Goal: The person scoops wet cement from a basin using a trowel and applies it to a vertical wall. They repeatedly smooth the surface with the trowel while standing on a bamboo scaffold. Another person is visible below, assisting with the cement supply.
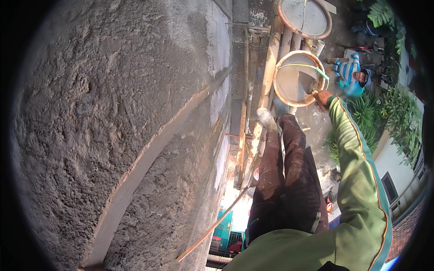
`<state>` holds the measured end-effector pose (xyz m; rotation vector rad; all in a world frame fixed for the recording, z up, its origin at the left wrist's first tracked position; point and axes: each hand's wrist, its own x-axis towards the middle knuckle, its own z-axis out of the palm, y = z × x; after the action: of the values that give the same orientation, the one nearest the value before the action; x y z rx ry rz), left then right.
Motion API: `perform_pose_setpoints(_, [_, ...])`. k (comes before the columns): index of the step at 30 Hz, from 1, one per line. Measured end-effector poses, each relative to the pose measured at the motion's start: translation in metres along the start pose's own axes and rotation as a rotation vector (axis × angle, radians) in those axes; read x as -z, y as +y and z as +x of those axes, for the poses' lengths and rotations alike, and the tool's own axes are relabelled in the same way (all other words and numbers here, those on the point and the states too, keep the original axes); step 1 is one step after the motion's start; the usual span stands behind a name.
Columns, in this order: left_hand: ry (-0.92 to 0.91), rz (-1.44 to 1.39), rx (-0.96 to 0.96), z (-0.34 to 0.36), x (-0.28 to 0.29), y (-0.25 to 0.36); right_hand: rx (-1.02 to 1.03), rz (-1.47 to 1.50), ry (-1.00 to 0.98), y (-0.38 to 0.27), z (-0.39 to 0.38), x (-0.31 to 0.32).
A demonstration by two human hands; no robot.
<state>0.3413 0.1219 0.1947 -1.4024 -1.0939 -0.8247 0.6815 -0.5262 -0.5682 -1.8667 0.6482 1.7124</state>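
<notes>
Right arm (359, 167) outstretched in a green sleeve, its hand (321, 99) closed round the short handle of a trowel (313, 87). The trowel, its blade greyish and partly hidden, sits at the right side of a round, orange-rimmed bucket (275, 86) holding grey mortar (291, 86). The left hand's state cannot be told.

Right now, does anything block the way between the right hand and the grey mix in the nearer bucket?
Nothing visible does: the right hand holds a trowel-like tool whose end is at the grey mix, inside the nearer bucket. The bucket handle, with its green sleeve, arcs close by, beyond the hand.
</notes>
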Motion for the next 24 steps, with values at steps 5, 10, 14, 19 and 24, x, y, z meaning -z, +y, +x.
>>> perform_pose_setpoints(5, [0.006, -0.032, -0.103, -0.011, 0.01, 0.04, 0.032, 0.08, -0.082, -0.047, 0.13, -0.04])
perform_pose_setpoints(10, [-0.067, -0.026, -0.141, -0.032, -0.012, 0.039, 0.249, -0.65, 0.269, 0.011, 0.196, -0.042])
perform_pose_setpoints(14, [-0.026, 0.001, -0.113, -0.016, 0.009, 0.031, 0.278, -1.196, 0.525, -0.041, 0.066, -0.082])
perform_pose_setpoints(19, [-0.083, -0.034, -0.053, -0.037, -0.019, 0.023, 0.278, -1.46, 0.573, -0.01, -0.003, -0.062])
perform_pose_setpoints(24, [-0.082, -0.012, -0.064, -0.033, -0.016, 0.017, 0.057, -1.154, 0.443, -0.044, -0.095, -0.032])
